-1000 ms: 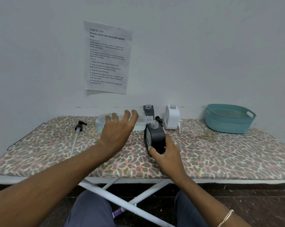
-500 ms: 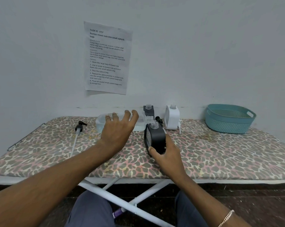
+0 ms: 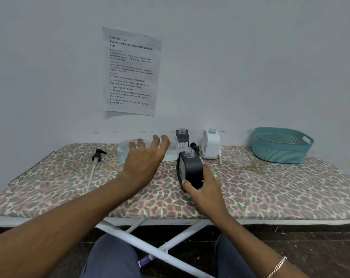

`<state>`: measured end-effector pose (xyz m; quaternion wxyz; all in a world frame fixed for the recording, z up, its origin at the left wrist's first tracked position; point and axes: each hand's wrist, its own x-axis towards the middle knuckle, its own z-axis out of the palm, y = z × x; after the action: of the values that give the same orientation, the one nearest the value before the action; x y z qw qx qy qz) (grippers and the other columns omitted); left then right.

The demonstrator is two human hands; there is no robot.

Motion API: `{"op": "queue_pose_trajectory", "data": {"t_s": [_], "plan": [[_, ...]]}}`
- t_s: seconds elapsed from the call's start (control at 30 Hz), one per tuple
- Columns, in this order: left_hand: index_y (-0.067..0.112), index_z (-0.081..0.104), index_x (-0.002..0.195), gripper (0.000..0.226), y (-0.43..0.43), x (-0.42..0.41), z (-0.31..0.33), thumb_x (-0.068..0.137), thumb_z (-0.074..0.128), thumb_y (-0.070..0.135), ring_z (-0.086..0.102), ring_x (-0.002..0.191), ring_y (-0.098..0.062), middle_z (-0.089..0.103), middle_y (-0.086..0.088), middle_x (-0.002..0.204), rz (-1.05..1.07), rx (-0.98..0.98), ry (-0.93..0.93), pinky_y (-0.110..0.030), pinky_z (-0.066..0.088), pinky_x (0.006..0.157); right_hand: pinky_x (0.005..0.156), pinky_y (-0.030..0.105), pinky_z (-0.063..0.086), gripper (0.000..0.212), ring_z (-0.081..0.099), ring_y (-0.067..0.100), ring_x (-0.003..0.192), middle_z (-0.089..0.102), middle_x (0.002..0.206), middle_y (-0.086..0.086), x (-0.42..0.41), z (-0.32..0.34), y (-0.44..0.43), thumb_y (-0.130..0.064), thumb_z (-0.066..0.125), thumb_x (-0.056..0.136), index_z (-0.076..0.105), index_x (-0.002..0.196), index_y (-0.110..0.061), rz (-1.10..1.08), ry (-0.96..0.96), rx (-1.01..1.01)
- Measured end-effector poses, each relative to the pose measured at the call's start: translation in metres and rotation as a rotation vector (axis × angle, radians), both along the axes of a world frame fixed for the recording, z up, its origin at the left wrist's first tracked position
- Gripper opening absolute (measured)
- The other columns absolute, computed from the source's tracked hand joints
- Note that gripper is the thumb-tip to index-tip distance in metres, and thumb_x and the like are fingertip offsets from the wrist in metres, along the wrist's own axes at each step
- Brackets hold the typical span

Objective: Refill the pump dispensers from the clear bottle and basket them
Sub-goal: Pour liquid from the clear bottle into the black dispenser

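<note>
A clear bottle (image 3: 148, 150) lies on its side near the back of an ironing board (image 3: 270, 189) covered in leopard-print cloth. The person's left hand (image 3: 145, 160) is spread open over it, fingers loose and reaching across the top of the bottle; whether they touch it cannot be told. Just to the right, the right hand (image 3: 205, 189) grips a black dispenser (image 3: 190, 170) from its near side, thumb on the front face, holding it tilted with its open, pumpless neck pointing up and away. Behind this dispenser, near the wall, stand a second black dispenser (image 3: 182, 135) and a white dispenser (image 3: 211, 145), both with bare necks. A black pump head (image 3: 194, 146) lies between them. Another pump (image 3: 95, 160), with its long white tube, lies well to the left on the board. A teal basket (image 3: 280, 145) sits at the far right of the board. A printed sheet (image 3: 131, 71) is stuck to the wall above.
</note>
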<state>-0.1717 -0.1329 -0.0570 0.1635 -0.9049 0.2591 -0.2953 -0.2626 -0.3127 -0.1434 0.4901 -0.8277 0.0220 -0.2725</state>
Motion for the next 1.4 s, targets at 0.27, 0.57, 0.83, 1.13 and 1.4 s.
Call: {"op": "queue_pose_trajectory", "data": {"t_s": [0.27, 0.57, 0.83, 1.13, 1.4], "plan": [[0.008, 0.040, 0.143, 0.082, -0.0002, -0.0014, 0.0011, 0.074, 0.083, 0.000, 0.069, 0.101, -0.056, 0.062, -0.017, 0.135, -0.006, 0.000, 0.003, -0.065, 0.058, 0.084, 0.075, 0.011, 0.049, 0.041, 0.064, -0.003, 0.095, 0.069, 0.106, -0.017, -0.0002, 0.0003, 0.0001, -0.030, 0.075, 0.089, 0.051, 0.118, -0.047, -0.001, -0.007, -0.001], [0.009, 0.037, 0.143, 0.085, -0.0005, 0.0001, 0.0006, 0.074, 0.086, 0.004, 0.069, 0.101, -0.056, 0.062, -0.016, 0.135, -0.005, -0.008, 0.007, -0.065, 0.057, 0.084, 0.077, 0.020, 0.054, 0.037, 0.065, 0.001, 0.093, 0.069, 0.103, -0.015, 0.0013, -0.0017, -0.0007, -0.030, 0.075, 0.089, 0.055, 0.116, -0.043, -0.002, -0.003, 0.005], [0.009, 0.036, 0.143, 0.087, -0.0006, -0.0007, 0.0013, 0.072, 0.086, 0.002, 0.068, 0.102, -0.056, 0.062, -0.016, 0.135, -0.007, -0.013, 0.016, -0.066, 0.057, 0.084, 0.079, 0.019, 0.053, 0.039, 0.064, -0.002, 0.095, 0.069, 0.106, -0.017, 0.0015, -0.0021, -0.0012, -0.030, 0.075, 0.090, 0.055, 0.121, -0.042, 0.007, -0.001, 0.008], [0.009, 0.037, 0.144, 0.085, -0.0009, -0.0022, 0.0026, 0.074, 0.083, -0.001, 0.068, 0.103, -0.056, 0.061, -0.017, 0.137, 0.000, -0.003, 0.024, -0.066, 0.056, 0.085, 0.076, 0.009, 0.048, 0.042, 0.064, -0.003, 0.097, 0.069, 0.107, -0.018, 0.0014, -0.0010, -0.0008, -0.028, 0.076, 0.089, 0.054, 0.123, -0.042, 0.009, -0.002, 0.017], [0.010, 0.034, 0.146, 0.085, -0.0012, -0.0025, 0.0032, 0.077, 0.083, 0.002, 0.068, 0.105, -0.055, 0.060, -0.016, 0.139, 0.007, 0.001, 0.026, -0.065, 0.056, 0.088, 0.076, 0.005, 0.046, 0.044, 0.063, -0.007, 0.099, 0.068, 0.109, -0.020, 0.0008, -0.0004, -0.0010, -0.028, 0.077, 0.089, 0.054, 0.124, -0.042, 0.010, -0.007, 0.018]]}}
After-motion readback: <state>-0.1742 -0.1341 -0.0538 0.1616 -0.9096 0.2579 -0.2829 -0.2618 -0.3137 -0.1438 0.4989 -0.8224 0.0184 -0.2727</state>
